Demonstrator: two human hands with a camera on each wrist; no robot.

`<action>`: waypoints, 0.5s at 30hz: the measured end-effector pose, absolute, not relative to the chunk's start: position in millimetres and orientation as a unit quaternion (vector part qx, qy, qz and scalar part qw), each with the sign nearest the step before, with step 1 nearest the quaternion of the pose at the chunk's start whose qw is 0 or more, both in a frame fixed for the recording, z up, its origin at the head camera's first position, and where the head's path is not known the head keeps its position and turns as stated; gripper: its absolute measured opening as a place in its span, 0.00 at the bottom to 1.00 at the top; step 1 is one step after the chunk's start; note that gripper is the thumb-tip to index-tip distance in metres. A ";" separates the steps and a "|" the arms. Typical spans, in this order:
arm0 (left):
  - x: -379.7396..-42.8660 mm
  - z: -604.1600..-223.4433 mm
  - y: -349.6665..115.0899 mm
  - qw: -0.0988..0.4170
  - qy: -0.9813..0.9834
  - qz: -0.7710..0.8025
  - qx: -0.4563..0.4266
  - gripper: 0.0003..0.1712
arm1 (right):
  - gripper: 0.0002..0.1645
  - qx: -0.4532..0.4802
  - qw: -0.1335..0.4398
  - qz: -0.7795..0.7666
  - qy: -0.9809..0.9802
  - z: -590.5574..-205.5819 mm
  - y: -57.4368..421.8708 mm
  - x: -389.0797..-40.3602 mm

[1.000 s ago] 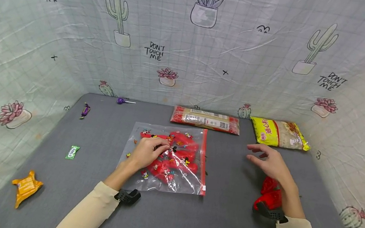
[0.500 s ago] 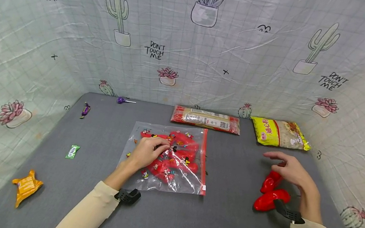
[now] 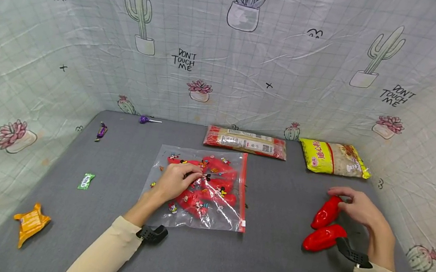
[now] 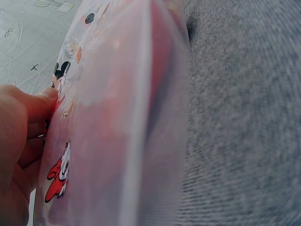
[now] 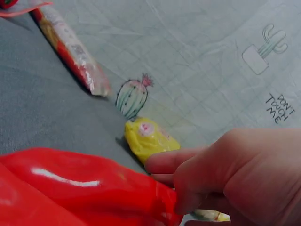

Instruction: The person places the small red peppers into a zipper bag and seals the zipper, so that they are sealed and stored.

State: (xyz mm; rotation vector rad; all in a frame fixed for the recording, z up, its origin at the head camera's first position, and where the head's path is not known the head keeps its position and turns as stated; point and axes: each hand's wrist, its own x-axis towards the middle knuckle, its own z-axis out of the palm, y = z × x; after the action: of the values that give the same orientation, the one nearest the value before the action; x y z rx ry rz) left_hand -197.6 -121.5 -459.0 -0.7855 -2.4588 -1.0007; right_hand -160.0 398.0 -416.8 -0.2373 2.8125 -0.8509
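Note:
A clear zip bag [image 3: 227,220] with a red zip strip and cartoon figures lies flat, several red peppers [image 3: 220,198] showing through it. My left hand [image 3: 179,180] is on top of the bag, pinching its film between thumb and curled fingers, as the left wrist view [image 4: 28,122] shows at the left edge. To the right, my right hand [image 3: 357,207] holds the upper end of a red pepper [image 3: 326,213] between thumb and fingers. Right below it lies a second glossy red pepper [image 3: 323,238], its end partly behind the wrist strap.
Along the back lie a red-and-clear noodle packet [image 3: 246,142] and a yellow food packet [image 3: 335,159]. To the left are a purple lollipop [image 3: 144,120], a purple wrapped sweet [image 3: 101,132], a green sweet [image 3: 86,181] and an orange packet [image 3: 31,225]. Printed cloth walls enclose the grey table.
My right hand has moved right and down from above the table to the upper red pepper, closing its fingers on the end. Both peppers are less covered now. The left hand stays put.

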 end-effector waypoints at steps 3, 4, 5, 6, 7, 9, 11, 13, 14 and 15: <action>-197.4 -458.7 -121.5 0.184 -0.874 -0.354 -0.277 0.07 | 0.23 -0.073 0.109 -0.287 0.949 -419.5 401.4 -160.7; -197.5 -458.9 -121.6 0.184 -0.875 -0.353 -0.277 0.07 | 0.24 -0.073 0.115 -0.290 0.947 -419.8 402.4 -160.7; -197.3 -458.7 -121.6 0.183 -0.875 -0.353 -0.276 0.07 | 0.25 -0.071 0.118 -0.289 0.947 -420.0 403.0 -160.5; -197.3 -458.8 -121.7 0.182 -0.876 -0.352 -0.276 0.07 | 0.25 -0.069 0.121 -0.287 0.948 -420.0 403.2 -160.3; -197.2 -458.8 -121.7 0.182 -0.876 -0.351 -0.275 0.07 | 0.26 -0.066 0.124 -0.285 0.948 -420.0 403.1 -160.1; -197.1 -458.6 -121.7 0.183 -0.876 -0.350 -0.276 0.08 | 0.27 -0.064 0.127 -0.280 0.949 -419.8 402.5 -160.1; -196.9 -458.5 -121.6 0.186 -0.876 -0.349 -0.278 0.07 | 0.28 -0.061 0.125 -0.274 0.952 -419.6 401.0 -160.6; -196.8 -458.3 -121.4 0.189 -0.874 -0.349 -0.280 0.07 | 0.28 -0.058 0.120 -0.266 0.955 -420.0 399.7 -161.5; -196.7 -458.2 -121.3 0.190 -0.873 -0.350 -0.282 0.07 | 0.27 -0.055 0.118 -0.263 0.956 -420.2 399.2 -161.9; -196.9 -458.4 -121.2 0.191 -0.872 -0.350 -0.283 0.07 | 0.28 -0.053 0.118 -0.260 0.957 -420.5 398.8 -162.4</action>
State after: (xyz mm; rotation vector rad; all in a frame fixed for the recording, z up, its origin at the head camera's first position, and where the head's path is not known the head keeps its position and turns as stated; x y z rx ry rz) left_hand -196.9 -121.2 -458.4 -0.7948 -2.4498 -0.9819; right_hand -162.4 398.8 -420.5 -0.1540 2.8003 -0.7608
